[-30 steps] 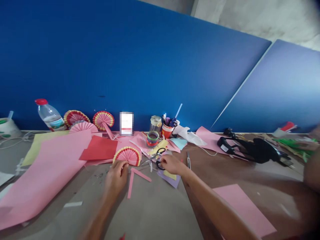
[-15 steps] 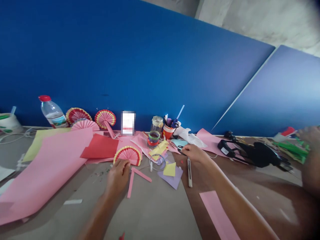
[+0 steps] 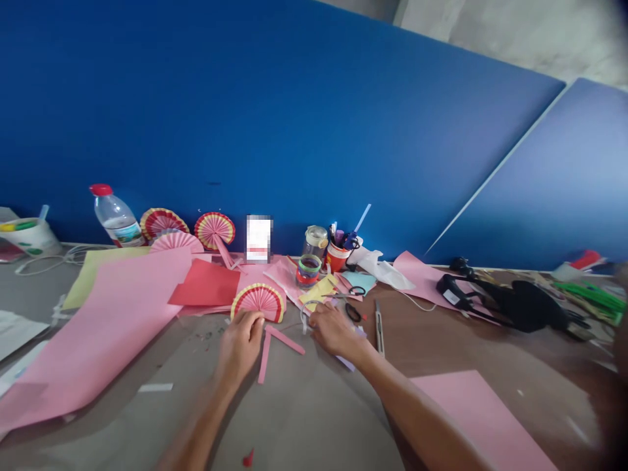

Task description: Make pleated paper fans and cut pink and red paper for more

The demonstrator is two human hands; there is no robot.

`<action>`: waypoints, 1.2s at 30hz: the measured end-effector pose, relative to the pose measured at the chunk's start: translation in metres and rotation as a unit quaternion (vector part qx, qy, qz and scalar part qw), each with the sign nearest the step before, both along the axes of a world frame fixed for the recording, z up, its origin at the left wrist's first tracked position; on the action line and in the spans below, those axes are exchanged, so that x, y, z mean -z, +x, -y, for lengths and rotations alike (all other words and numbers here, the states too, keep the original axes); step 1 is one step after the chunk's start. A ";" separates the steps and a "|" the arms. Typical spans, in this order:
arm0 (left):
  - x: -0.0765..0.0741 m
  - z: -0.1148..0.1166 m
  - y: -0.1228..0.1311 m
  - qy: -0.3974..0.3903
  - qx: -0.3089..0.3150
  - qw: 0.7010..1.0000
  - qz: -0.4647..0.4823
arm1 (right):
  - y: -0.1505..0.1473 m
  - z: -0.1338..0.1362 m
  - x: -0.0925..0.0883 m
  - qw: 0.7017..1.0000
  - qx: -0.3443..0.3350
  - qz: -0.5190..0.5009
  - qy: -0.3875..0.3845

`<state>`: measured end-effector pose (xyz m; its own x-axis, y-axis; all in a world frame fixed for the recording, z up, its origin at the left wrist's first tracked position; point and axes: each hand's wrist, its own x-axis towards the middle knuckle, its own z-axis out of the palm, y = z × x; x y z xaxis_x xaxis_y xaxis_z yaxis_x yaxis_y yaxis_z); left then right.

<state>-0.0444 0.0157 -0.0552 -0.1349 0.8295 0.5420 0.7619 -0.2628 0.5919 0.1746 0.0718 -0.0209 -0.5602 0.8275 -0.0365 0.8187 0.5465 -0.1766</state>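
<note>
A blue panel [image 3: 294,131] rises behind your cluttered worktop [image 3: 294,418]. Your left hand [image 3: 244,339] pinches the lower edge of a pleated fan [image 3: 258,301], which stands near the red paper [image 3: 212,283]. Your right hand [image 3: 333,327] is at the clear ring [image 3: 303,307], fingers bent; whether it grips the ring, you cannot tell. The scissors [image 3: 349,295] lie just beyond it, the knife [image 3: 379,330] to its right. Pink strips [image 3: 265,356] lie between your hands.

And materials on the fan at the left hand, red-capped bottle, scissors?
Fan: likely paper, matte; crisp accordion pleats. Bottle: probably clear plastic, smooth; upper part is see-through. Scissors: dark handles look like plastic, blades like grey metal, but too small to be sure.
</note>
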 end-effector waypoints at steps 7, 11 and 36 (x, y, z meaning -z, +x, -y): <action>-0.006 0.002 0.002 -0.001 0.021 1.000 0.018 | 0.025 -0.010 -0.029 0.941 0.079 -0.307 -0.115; -0.008 0.002 0.004 0.001 0.035 0.999 0.026 | 0.032 -0.005 -0.057 0.722 0.022 -0.633 -0.281; -0.026 0.018 0.030 0.075 0.063 0.994 0.050 | -0.045 0.024 -0.003 0.859 0.014 -0.501 -0.107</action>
<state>-0.0139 -0.0022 -0.0295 -0.0941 0.7541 0.6500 0.6565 -0.4438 0.6100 0.1297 0.0478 -0.0176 -0.3789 0.8755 0.2999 0.2099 0.3969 -0.8935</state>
